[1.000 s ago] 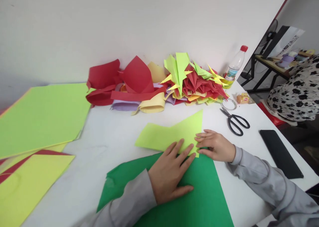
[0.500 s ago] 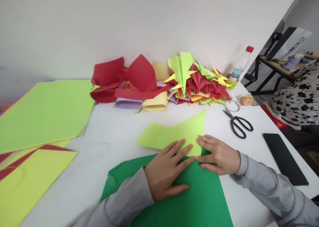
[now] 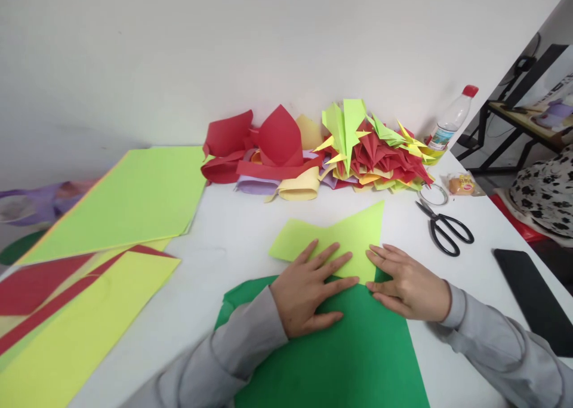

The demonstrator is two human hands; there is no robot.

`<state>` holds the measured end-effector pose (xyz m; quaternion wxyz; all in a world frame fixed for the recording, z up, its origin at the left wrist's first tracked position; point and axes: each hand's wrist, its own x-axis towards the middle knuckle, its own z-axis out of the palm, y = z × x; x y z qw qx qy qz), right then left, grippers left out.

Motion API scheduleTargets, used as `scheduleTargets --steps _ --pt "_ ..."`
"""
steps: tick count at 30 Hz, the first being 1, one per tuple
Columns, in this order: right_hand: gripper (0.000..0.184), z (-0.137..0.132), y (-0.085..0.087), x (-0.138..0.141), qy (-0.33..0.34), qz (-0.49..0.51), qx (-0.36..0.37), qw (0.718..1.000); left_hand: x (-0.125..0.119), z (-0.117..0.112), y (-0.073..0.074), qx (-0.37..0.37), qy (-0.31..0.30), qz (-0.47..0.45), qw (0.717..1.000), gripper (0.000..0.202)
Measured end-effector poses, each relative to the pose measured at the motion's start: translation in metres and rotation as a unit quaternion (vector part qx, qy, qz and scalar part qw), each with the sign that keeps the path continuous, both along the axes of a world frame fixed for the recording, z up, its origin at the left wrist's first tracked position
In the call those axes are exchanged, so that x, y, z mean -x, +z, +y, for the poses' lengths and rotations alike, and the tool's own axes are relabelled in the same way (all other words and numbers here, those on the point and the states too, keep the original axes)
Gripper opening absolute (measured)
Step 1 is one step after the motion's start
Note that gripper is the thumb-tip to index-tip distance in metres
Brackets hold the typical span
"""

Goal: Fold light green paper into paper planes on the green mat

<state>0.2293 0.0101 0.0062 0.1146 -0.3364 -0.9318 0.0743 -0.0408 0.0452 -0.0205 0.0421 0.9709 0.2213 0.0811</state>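
Note:
A yellow-green sheet of folded paper (image 3: 331,233) lies at the middle of the table, its right corner rising to a point. Its near edge overlaps a large dark green sheet (image 3: 353,354). My left hand (image 3: 313,288) is open, fingers spread flat across the folded paper and the green sheet. At the paper's right edge, my right hand (image 3: 407,282) rests with its fingers stretched out and touching it. Black-handled scissors (image 3: 443,226) lie beyond my right hand, blades slightly apart.
Folded red and green paper pieces (image 3: 376,151) are heaped by the wall beside rolled red paper shapes (image 3: 280,139). Stacked coloured sheets (image 3: 129,199) cover the left side. A bottle (image 3: 452,121), a tape ring (image 3: 433,194), a wrapped snack (image 3: 462,184) and a black flat object (image 3: 535,300) stand right.
The view has turned left, so everything sits further right in the picture. My hands stay on the folded paper, and the left fingers have shifted slightly.

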Motion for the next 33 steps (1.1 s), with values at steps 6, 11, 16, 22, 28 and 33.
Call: scheduleTargets --steps 6,11,16,22,28,33 --pt "0.028 0.0 0.002 0.001 -0.002 -0.014 0.004 1.0 0.004 0.005 0.001 -0.011 0.019 0.01 1.0 0.057" --pt "0.028 0.0 0.002 0.003 -0.004 -0.015 0.004 1.0 0.008 0.012 0.0 -0.028 0.02 0.017 0.999 0.058" --pt "0.025 0.004 0.004 -0.003 0.001 -0.009 0.014 1.0 0.015 0.015 0.009 -0.081 0.055 0.01 0.995 0.062" --pt "0.022 0.016 0.007 -0.019 0.007 0.03 0.036 0.999 0.001 -0.023 0.008 -0.108 -0.007 -0.033 0.994 0.046" --pt "0.024 0.005 0.002 -0.003 0.029 0.038 -0.032 0.998 -0.004 -0.035 -0.005 -0.045 -0.012 -0.007 0.999 0.056" --pt "0.032 -0.001 -0.003 0.01 0.045 0.026 -0.046 0.998 -0.005 -0.031 -0.002 -0.04 0.004 0.011 0.999 0.064"
